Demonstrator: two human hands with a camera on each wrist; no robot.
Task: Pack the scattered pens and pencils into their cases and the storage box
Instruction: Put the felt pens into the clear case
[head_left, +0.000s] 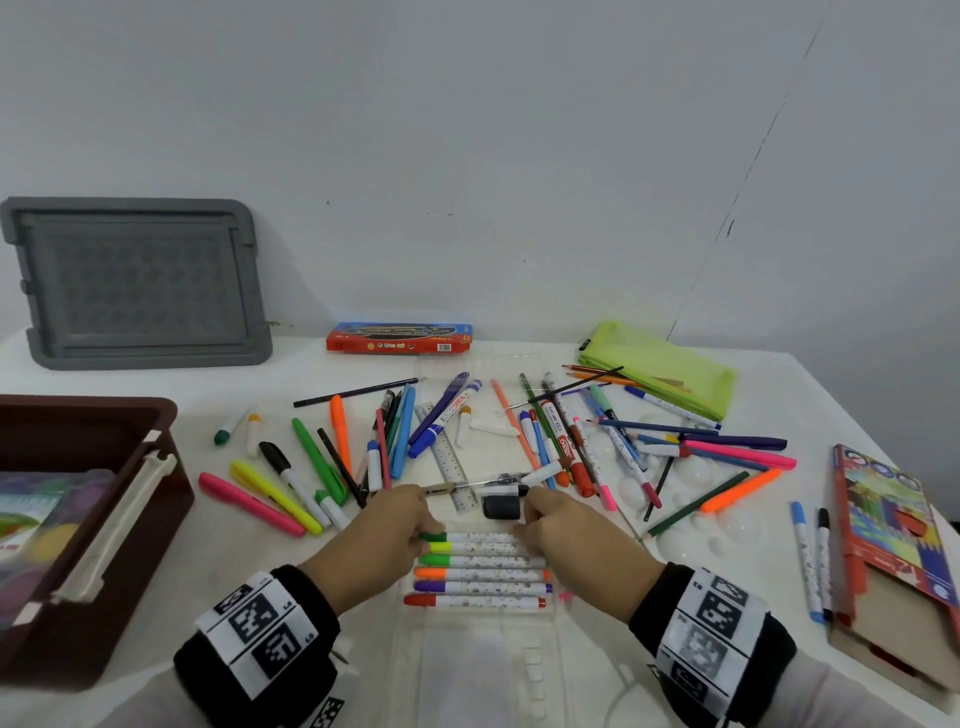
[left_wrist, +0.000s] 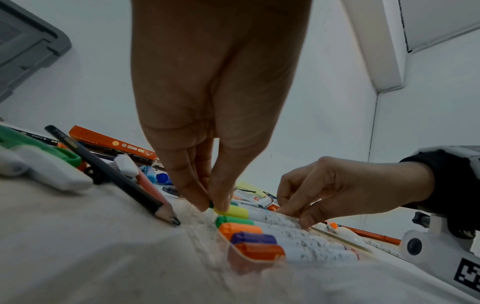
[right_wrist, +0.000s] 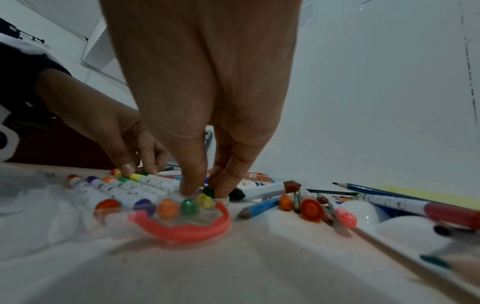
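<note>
A clear plastic marker case lies open at the near table edge, with several white markers in a row inside it. The farthest one is a dark green marker. My left hand pinches its cap end between thumb and fingertips. My right hand pinches its other end, fingers pointing down. In the left wrist view my left hand comes down at the row's far side. The right wrist view shows my right hand beside the case's pink clasp.
Loose pens, pencils and highlighters cover the table beyond the case, with a ruler and a black eraser. A maroon storage box stands left, its grey lid against the wall. Also here: red pencil tin, green pouch, pencil carton.
</note>
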